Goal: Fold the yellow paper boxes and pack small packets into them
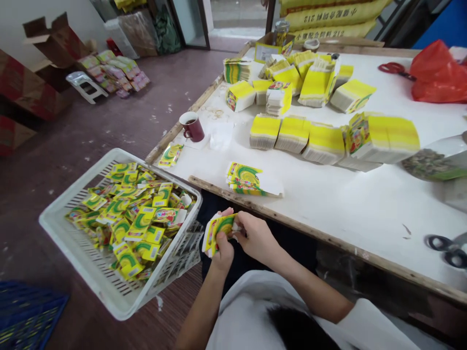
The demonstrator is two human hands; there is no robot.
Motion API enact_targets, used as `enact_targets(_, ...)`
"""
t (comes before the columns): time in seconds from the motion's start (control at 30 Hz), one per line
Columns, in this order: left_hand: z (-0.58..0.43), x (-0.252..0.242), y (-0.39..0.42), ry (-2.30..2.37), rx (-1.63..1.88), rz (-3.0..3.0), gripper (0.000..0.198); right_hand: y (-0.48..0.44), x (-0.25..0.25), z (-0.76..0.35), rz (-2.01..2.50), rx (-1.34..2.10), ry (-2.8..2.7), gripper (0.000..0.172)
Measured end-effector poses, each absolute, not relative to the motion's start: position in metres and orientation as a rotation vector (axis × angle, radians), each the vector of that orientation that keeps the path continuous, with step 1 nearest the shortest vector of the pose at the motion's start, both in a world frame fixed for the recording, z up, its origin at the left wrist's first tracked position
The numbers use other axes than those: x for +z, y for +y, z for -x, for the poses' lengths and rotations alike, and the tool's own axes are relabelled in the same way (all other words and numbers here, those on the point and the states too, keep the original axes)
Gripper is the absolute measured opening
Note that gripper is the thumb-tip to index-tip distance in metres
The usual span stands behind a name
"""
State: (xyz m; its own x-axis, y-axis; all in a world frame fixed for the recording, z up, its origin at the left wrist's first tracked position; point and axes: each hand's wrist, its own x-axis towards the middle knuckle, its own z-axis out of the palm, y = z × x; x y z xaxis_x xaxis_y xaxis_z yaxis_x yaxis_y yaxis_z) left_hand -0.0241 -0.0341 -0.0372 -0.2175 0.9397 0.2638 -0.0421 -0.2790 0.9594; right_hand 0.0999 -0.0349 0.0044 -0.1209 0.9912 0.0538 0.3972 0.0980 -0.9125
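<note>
"What is at the left?"

"Brown boxes (27, 92) stand on the floor (160, 92), a white stool (85, 86) near them. A blue crate (29, 311) is cut off by the bottom corner."

"And next?"

"A white basket (78, 262), heaped with small yellow-and-green packs (140, 223). It sits beside the near left corner of a white worktop (328, 209). On that corner are one loose packet (170, 154) and a dark red mug (194, 129)."

"Where are the hands?"

"Right of the basket, in front of the worktop's edge. The left hand (224, 253) grips a yellow-and-green carton (222, 226), thumb across its printed face; whether others lie behind it, I cannot tell. The right hand (257, 238) pinches its right end."

"What lies past them?"

"A small overlapping pile (244, 176) of similar cartons near the edge; farther back, yellow stacks (326, 141), one row before a looser cluster."

"And the far right?"

"Red scissors (400, 68) beside a red bag (440, 75); nearer, black scissors (445, 249), blurred."
</note>
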Motion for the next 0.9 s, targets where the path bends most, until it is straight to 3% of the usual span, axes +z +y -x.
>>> enact_targets(0.23,0.015,-0.02,-0.022,1.027,1.652,-0.799,0.061,-0.03,0.01,-0.108,1.113,1.421,-1.32,0.025)
enact_targets(0.4,0.017,-0.005,-0.011,0.918,1.666,-0.696,0.046,-0.038,0.003,-0.097,1.074,1.46,-1.37,0.038)
enact_targets(0.7,0.027,-0.016,-0.017,0.913,1.525,-0.733,0.082,-0.029,0.003,-0.111,1.149,1.375,-1.339,0.033)
enact_targets(0.9,0.035,-0.022,-0.023,1.035,1.521,-0.849,0.041,-0.038,0.003,-0.107,0.993,1.519,-1.309,0.026)
